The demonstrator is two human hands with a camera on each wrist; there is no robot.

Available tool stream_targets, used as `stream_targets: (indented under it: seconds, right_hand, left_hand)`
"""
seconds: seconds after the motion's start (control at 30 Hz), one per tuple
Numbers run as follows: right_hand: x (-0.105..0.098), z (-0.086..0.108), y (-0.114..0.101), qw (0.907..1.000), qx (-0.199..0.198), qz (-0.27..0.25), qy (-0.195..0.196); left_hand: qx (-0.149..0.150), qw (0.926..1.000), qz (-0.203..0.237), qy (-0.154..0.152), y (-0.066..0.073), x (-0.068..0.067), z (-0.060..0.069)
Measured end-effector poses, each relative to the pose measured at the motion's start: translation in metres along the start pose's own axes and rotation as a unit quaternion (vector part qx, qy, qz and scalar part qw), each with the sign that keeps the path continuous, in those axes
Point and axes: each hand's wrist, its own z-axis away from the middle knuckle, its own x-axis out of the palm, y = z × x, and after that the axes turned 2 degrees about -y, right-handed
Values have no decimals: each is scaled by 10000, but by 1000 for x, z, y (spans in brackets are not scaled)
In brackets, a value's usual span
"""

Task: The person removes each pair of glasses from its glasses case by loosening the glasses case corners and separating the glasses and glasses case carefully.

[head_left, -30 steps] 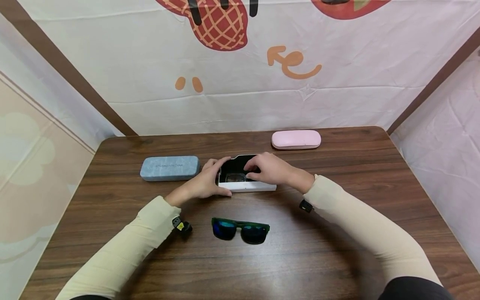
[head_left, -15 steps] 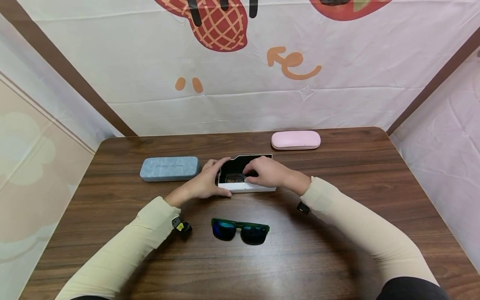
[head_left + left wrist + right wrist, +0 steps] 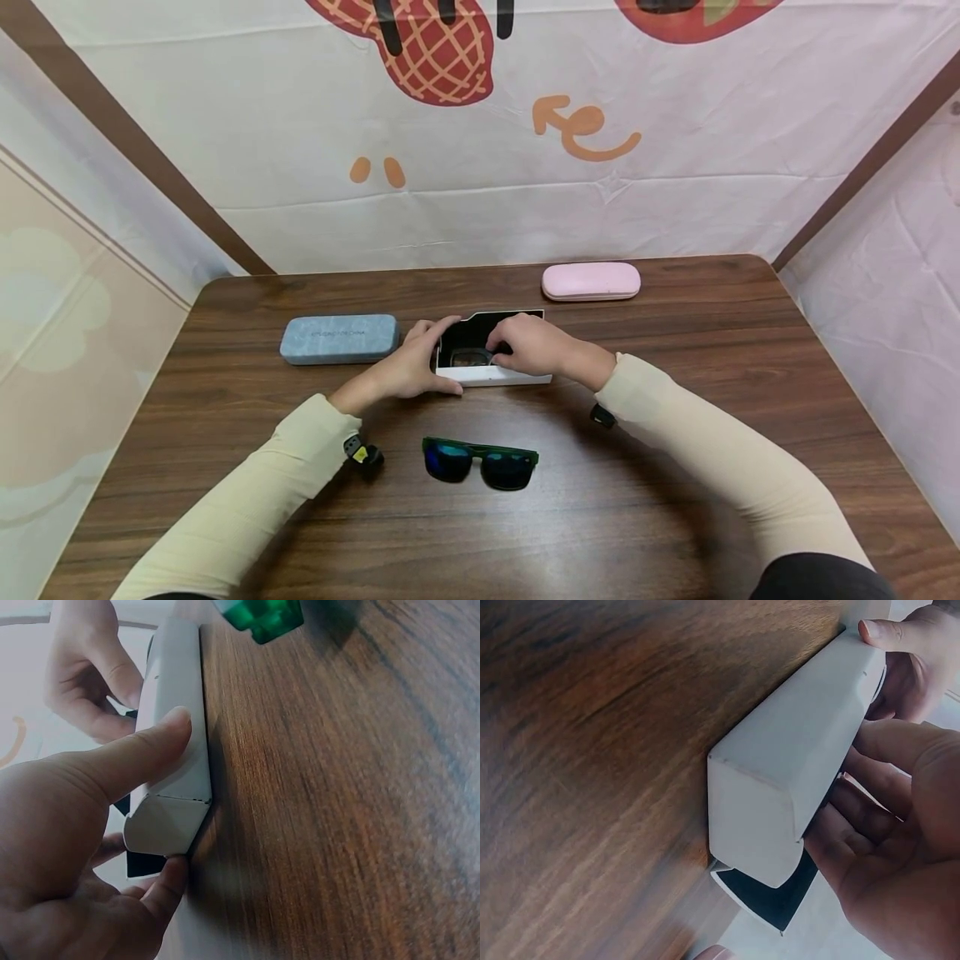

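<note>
An open white glasses case (image 3: 495,377) with a black lining stands mid-table. Its left end is gripped by my left hand (image 3: 408,362), the thumb (image 3: 161,742) on the front wall and other fingers round the end and back. A pair of glasses (image 3: 470,357) lies inside, its left lens showing. My right hand (image 3: 536,343) reaches into the case with curled fingers and pinches the glasses near their right part, which the hand hides. Nearer the front, green-framed sunglasses (image 3: 480,463) with dark bluish lenses lie on the table.
On the wooden table (image 3: 637,500), a blue glasses case (image 3: 340,339) lies closed, left of my left hand. A closed pink glasses case (image 3: 591,282) rests near the back edge, right of centre. A printed cloth (image 3: 480,208) hangs behind the table.
My right hand has shifted slightly left and lower into the white case. The left hand holds its place, and the sunglasses and other cases have stayed put.
</note>
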Motion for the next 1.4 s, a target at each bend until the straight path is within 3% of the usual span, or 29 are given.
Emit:
stream_targets:
  seconds: [0.83, 1.4]
  right_hand:
    - [0, -3, -1, 9983, -21, 315, 487]
    - [1, -3, -1, 9982, 124, 326, 488]
  left_hand:
    - [73, 10000, 59, 13, 1, -1, 0]
    - [24, 10000, 36, 3, -1, 0, -1]
